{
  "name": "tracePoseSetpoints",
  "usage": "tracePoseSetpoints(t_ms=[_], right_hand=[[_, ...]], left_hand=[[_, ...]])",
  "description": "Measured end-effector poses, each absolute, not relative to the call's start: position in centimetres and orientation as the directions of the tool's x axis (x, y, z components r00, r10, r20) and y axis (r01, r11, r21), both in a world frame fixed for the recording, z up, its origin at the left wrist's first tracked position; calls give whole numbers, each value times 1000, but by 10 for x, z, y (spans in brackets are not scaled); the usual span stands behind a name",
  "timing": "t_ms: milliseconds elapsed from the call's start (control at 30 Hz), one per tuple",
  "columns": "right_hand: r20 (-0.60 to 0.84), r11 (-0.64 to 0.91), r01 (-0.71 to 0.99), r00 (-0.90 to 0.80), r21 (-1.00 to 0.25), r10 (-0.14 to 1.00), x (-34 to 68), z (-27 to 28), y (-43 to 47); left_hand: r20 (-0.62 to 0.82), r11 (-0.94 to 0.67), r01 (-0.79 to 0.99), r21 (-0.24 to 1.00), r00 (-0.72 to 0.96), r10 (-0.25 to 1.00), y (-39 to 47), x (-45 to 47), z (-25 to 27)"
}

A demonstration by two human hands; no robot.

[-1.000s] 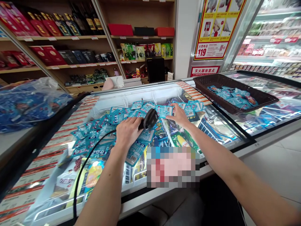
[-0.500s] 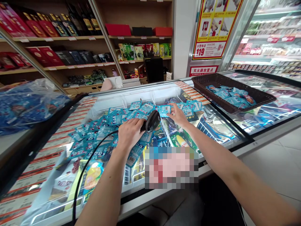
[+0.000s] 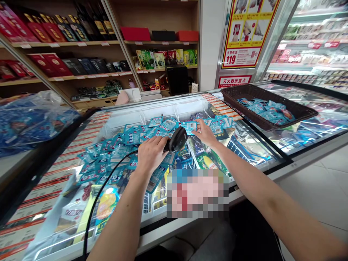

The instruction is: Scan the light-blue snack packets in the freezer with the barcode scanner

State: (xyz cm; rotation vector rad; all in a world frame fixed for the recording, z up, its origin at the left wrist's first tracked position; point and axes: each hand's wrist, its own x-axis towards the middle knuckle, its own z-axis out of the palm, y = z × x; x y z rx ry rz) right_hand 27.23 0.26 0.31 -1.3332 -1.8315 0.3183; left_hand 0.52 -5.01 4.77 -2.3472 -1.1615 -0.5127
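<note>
My left hand [image 3: 151, 154] is wrapped round the handle of a black barcode scanner [image 3: 178, 140], whose cable [image 3: 104, 185] trails down toward me. The scanner's head tilts up to the right, close to a small blue packet [image 3: 189, 126]. My right hand [image 3: 204, 132] pinches that packet by its right edge, with a pale printed label facing me. Many similar blue packets [image 3: 133, 137] lie spread over the glass top of a chest freezer, left of and behind the scanner. More blue packets [image 3: 217, 127] lie just right of my right hand.
A brown woven basket [image 3: 296, 108] holding several blue packets stands on the freezer at right. A blue plastic-wrapped bundle [image 3: 35, 123] lies at far left. Shelves [image 3: 89, 74] of boxes and bottles rise behind. Frozen goods [image 3: 210, 161] show through the freezer glass [image 3: 255, 148].
The scanner and my left hand have shifted very slightly right, relative to the packets. My right hand still grips the same packet.
</note>
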Motion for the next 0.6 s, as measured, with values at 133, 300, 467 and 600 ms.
tracePoseSetpoints(t_ms=[133, 300, 467, 600], right_hand=[[469, 407, 665, -95, -627, 878, 272, 3, 3], [470, 404, 655, -84, -638, 879, 272, 1, 6], [472, 406, 659, -87, -633, 877, 272, 0, 6], [468, 401, 663, -86, -632, 880, 273, 1, 5]], left_hand=[[531, -542, 803, -247, 580, 618, -50, 6, 48], [532, -547, 804, -233, 577, 621, -51, 8, 49], [516, -549, 801, -239, 583, 627, -51, 9, 49], [513, -551, 801, -235, 584, 630, -51, 8, 48]])
